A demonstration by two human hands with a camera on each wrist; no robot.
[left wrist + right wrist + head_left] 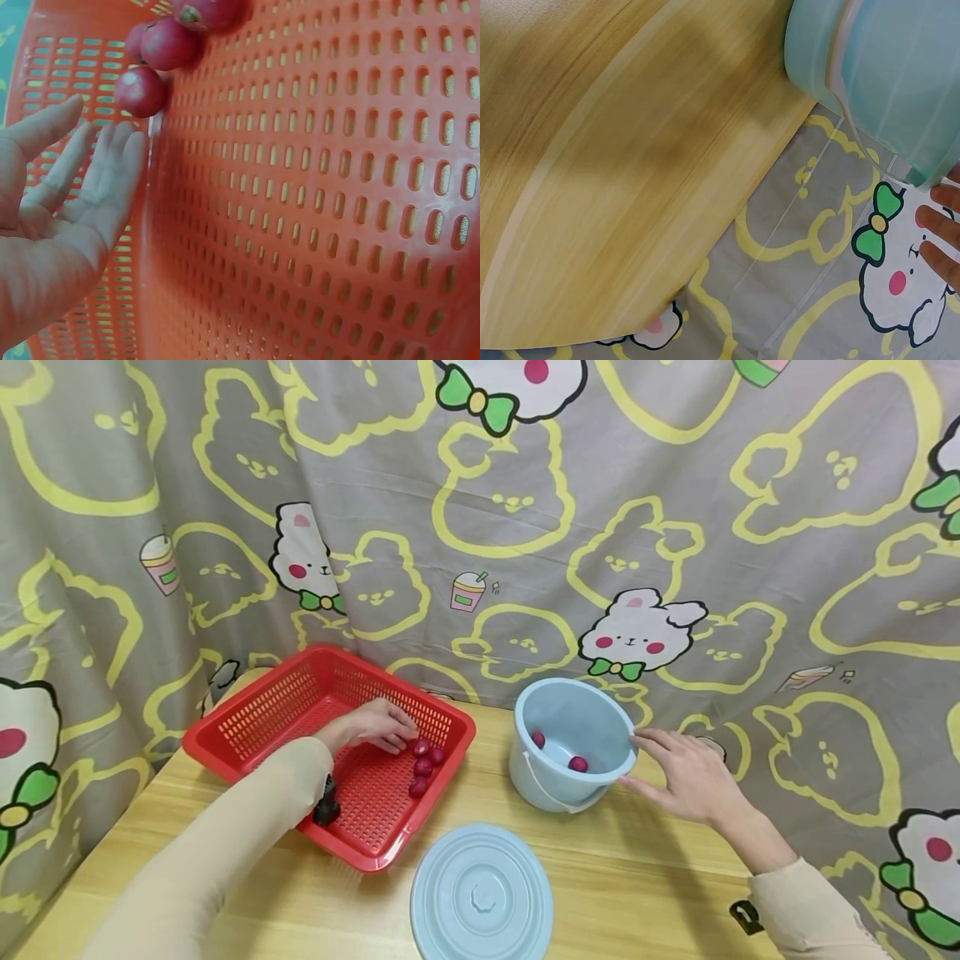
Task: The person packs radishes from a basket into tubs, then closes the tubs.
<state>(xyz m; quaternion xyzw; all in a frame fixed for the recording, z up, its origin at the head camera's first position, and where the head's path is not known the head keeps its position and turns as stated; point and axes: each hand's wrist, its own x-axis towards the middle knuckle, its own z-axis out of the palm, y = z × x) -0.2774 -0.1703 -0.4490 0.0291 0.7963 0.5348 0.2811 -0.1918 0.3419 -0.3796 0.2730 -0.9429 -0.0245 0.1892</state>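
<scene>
Holds the left hand inside a red rectangular perforated plastic basket, just beside round dark-red fruits clustered at the right end. In the left wrist view alone, shows a gap between straight fingertips and the nearest fruit, with thumb apart. Touches the rim of a round pale-blue plastic bucket with the right hand, fingers spread. From the head, reveals two more fruits inside; from the right wrist, only outer wall and white handle. Hides part of the basket behind the left sleeve. Includes a round pale-blue lid on the wood-grain table, before a grey cartoon-rabbit curtain.
</scene>
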